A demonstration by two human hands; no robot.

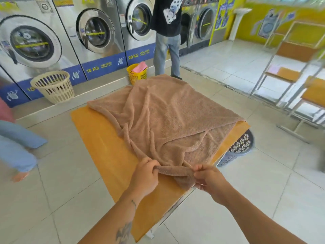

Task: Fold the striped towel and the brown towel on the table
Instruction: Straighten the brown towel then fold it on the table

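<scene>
A large brown towel (168,117) lies spread and wrinkled over the wooden table (105,148), its far end hanging past the table's far edge. The near edge is bunched into a roll. My left hand (146,175) grips that roll on its left side, and my right hand (209,178) pinches it on the right, near the table's front right edge. No striped towel shows in this view.
A grey laundry basket (239,148) stands on the floor under the table's right side. A cream basket (54,86) and a yellow basket (136,73) sit by the washing machines (98,32). One person (167,37) stands beyond the table, another's legs (15,143) at left. Metal-framed tables (299,81) at right.
</scene>
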